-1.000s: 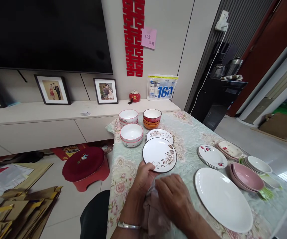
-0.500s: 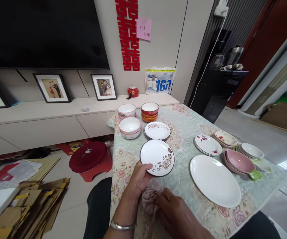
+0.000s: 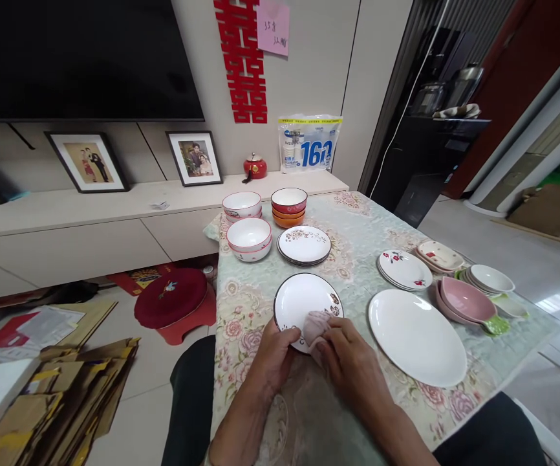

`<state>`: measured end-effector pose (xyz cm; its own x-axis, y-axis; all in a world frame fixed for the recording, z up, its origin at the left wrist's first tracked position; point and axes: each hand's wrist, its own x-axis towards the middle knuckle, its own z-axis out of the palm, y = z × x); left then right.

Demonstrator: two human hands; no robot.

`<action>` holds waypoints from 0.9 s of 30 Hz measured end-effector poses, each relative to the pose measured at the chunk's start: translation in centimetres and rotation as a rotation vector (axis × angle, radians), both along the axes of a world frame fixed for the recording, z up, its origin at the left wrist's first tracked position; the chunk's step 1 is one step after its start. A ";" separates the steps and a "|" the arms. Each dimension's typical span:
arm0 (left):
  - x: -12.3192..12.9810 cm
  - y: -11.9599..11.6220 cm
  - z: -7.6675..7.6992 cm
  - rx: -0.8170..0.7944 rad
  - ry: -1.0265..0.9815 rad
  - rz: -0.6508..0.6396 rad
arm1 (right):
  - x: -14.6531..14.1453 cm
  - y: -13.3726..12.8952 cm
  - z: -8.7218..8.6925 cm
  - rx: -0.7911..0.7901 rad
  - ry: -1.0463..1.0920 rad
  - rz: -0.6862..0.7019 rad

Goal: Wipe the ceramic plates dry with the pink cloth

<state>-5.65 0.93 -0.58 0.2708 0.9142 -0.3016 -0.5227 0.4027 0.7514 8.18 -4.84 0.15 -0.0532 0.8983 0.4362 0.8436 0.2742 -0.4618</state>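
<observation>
A round white plate (image 3: 302,298) with a dark rim and a brown flower pattern is held up in front of me. My left hand (image 3: 279,346) grips its lower left edge, thumb on top. Bunched in my right hand (image 3: 345,349) is a pale pinkish cloth (image 3: 316,325), pressed on the lower right of the plate's face, over part of the flower. Just beyond lies a stack of similar plates (image 3: 304,243). A large white oval platter (image 3: 416,336) rests to the right of my right hand.
White bowls (image 3: 249,236) and red and orange bowls (image 3: 289,207) are stacked at the far left of the table. Farther right sit flowered plates (image 3: 405,269), pink bowls (image 3: 467,301) and small white bowls (image 3: 492,278). A red stool (image 3: 171,301) stands left of the table.
My right hand has lifted the cloth from below the plate onto its face. The plate stays in my left hand, and the view has shifted slightly.
</observation>
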 end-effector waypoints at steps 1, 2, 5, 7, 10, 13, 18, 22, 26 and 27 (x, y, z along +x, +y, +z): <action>0.0 0.0 0.0 0.009 0.014 0.004 | -0.3 0.4 -0.4 0.002 -0.037 -0.004; 0.1 0.0 -0.1 0.011 0.029 0.007 | -0.6 0.8 -0.8 0.003 -0.074 -0.022; 0.1 -0.1 -0.1 -0.004 0.071 0.019 | -0.5 2.0 -1.6 -0.021 -0.151 -0.108; 0.1 -0.1 -0.1 -0.013 0.091 0.025 | 0.0 2.8 -1.7 -0.053 -0.189 -0.140; 0.1 -0.1 -0.3 -0.006 0.115 0.032 | 0.7 4.3 -1.2 -0.087 -0.261 -0.181; 0.0 -0.2 -0.4 0.005 0.121 0.033 | 1.1 5.5 -0.6 -0.082 -0.292 -0.228; 0.1 -0.2 -0.4 0.000 0.106 0.039 | 1.5 4.7 -0.3 -0.076 -0.205 -0.178; 0.1 -0.2 -0.6 0.024 0.093 0.018 | 1.8 2.3 -0.5 -0.134 -0.196 -0.096; 0.2 -0.2 -0.6 0.041 0.055 -0.001 | 1.9 1.4 -0.6 -0.128 -0.192 -0.074; 0.2 -0.2 -0.6 0.042 0.056 0.003 | 1.9 1.5 -0.6 -0.133 -0.190 -0.083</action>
<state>-5.48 0.68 -1.18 0.2521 0.9270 -0.2779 -0.4802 0.3691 0.7957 10.06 -3.35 -0.44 -0.0464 0.9518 0.3031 0.9359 0.1476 -0.3199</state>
